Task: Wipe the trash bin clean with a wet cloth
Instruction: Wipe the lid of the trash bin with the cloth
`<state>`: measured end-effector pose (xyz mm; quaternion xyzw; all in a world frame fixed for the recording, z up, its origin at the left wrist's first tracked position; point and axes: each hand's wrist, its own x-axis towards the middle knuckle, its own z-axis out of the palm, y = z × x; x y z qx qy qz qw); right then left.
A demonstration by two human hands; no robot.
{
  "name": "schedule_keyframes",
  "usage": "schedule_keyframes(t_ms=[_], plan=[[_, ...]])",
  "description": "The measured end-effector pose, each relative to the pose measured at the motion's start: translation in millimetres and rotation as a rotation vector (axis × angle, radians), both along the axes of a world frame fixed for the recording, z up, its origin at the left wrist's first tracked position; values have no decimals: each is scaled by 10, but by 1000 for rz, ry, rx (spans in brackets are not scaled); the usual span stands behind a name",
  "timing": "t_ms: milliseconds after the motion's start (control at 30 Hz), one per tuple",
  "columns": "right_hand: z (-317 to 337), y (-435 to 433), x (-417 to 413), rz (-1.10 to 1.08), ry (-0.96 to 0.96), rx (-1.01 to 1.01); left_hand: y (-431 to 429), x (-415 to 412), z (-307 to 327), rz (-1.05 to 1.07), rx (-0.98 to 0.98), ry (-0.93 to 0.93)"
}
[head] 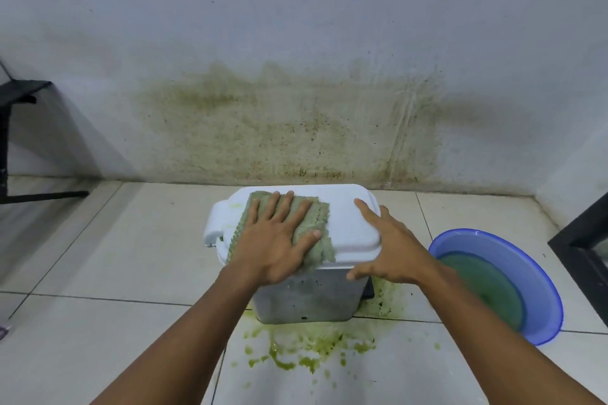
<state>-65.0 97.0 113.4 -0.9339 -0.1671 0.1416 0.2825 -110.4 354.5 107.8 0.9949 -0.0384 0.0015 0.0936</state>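
Trash bin (pixel 306 299) is standing upright on the floor tiles at centre frame, slightly below the middle. Its grey body is looking scuffed and speckled. The white lid (pixel 348 223) is sitting closed on top, with a green smear showing at its left end. The green terry cloth (pixel 320 214) is lying spread flat over the lid's left half. Its near edge is hanging over the front rim, and the left hand (pixel 279 240) is pressing it flat.

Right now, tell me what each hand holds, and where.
Nothing is gripped. The left hand presses the cloth flat on the lid; the right hand rests open on the lid's right edge.
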Motion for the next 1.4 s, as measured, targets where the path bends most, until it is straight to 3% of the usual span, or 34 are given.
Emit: schedule_keyframes(t_ms=[133,400,600,767,933,1033,1233,1400], plan=[[-73,32,-49,-39,-68,54,240,-22,20,86,4,-15],[-145,67,-82,-52,-149,18,-56,40,66,109,15,-4],[-198,55,-43,156,-451,-91,247,-42,4,35,-44,-48],[-201,69,-3,178,-461,-51,141,113,82,126,-7,3],[-236,77,-8,166,-483,50,-371,79,78,10,9,3],[-261,57,-28,150,-513,63,-155,-71,37,-6,-45,-25],[-296,103,-86,113,-509,95,386,208,186,239,6,97],[-312,113,-59,87,-504,154,-310,384,260,85,20,112]])
